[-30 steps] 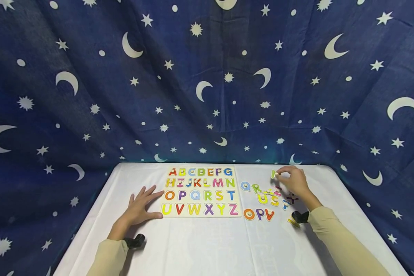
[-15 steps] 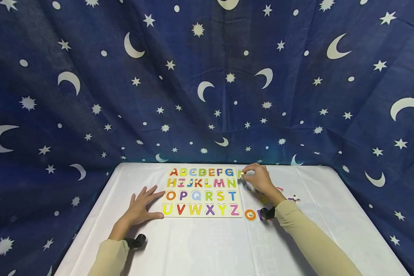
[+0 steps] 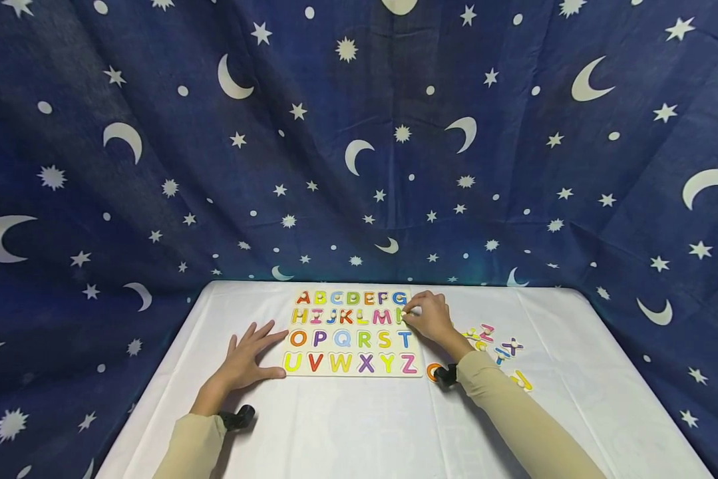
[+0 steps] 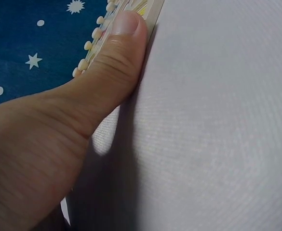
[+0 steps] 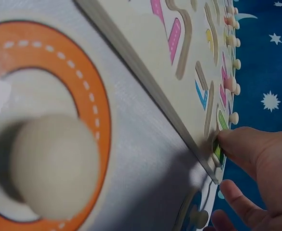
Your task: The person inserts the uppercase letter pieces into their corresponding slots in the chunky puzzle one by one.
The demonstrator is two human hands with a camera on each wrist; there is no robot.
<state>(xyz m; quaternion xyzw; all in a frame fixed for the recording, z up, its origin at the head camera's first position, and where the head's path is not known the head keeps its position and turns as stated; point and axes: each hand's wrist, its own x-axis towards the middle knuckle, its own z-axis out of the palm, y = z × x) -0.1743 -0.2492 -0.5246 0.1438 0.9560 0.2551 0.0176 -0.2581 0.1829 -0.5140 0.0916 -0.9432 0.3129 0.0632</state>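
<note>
A wooden alphabet puzzle board [image 3: 417, 357] lies on the white table. Knobbed letters fill its top row and most of the second; the two lower rows show printed letters without knobs. My right hand [image 3: 432, 317] pinches the green letter N piece [image 5: 218, 153] by its knob at the right end of the second row. Whether the piece sits flush cannot be seen. My left hand [image 3: 241, 358] lies with fingers spread, fingertips at the board's left edge. In the left wrist view its thumb [image 4: 114, 57] touches the board's side.
Right of the board lie loose letters: an orange O [image 5: 90, 82], a pink Z [image 3: 486, 331], a purple X [image 3: 512, 346], a blue T [image 3: 502, 356] and several yellow ones. My right forearm covers others. A starry blue curtain [image 3: 359, 199] hangs behind the table.
My right hand has carried the green N leftward from the table's back right, past the board's edge, and down to the second row. The left hand has stayed in place.
</note>
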